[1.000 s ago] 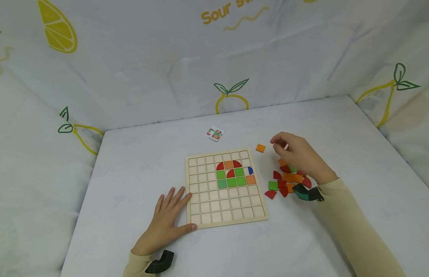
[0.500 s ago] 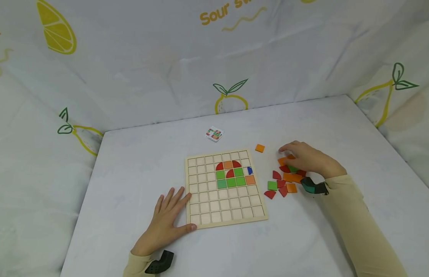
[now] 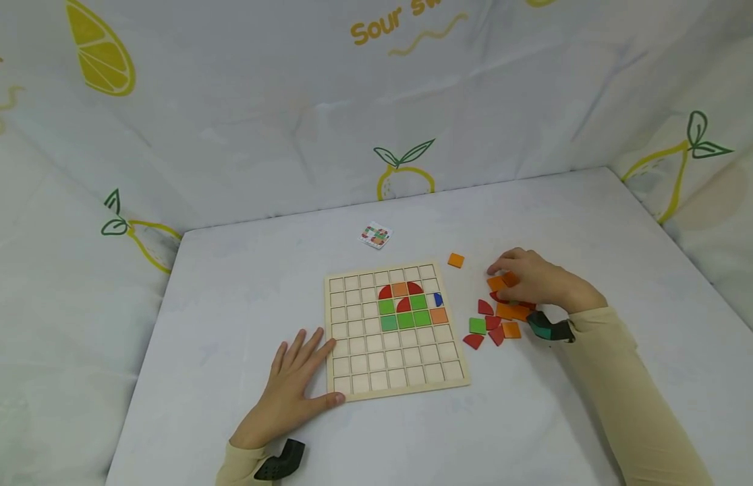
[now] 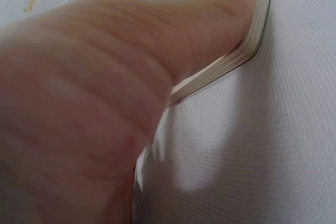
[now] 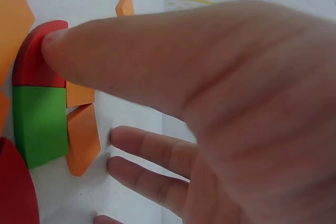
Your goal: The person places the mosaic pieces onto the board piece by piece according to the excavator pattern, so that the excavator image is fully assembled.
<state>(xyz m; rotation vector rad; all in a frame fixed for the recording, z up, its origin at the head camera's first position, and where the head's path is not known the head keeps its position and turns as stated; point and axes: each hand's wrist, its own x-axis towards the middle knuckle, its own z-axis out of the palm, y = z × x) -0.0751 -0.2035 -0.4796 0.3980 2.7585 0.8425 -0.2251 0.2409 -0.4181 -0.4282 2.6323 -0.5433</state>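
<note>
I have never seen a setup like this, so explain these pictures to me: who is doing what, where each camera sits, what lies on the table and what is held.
No machine here: a person works with two bare hands. One camera sits on the head and looks down; one sits on each wrist, so those views are close-ups.

On the white table lies a wooden grid board with red, green, orange and blue tiles in some squares. Beside it lie a pile of loose tiles, a single orange tile and a small pattern card.

The left hand rests flat, thumb against the board's edge. The right hand reaches into the pile; the right wrist view shows its thumb touching a red tile. Neither hand plainly holds anything.
</note>
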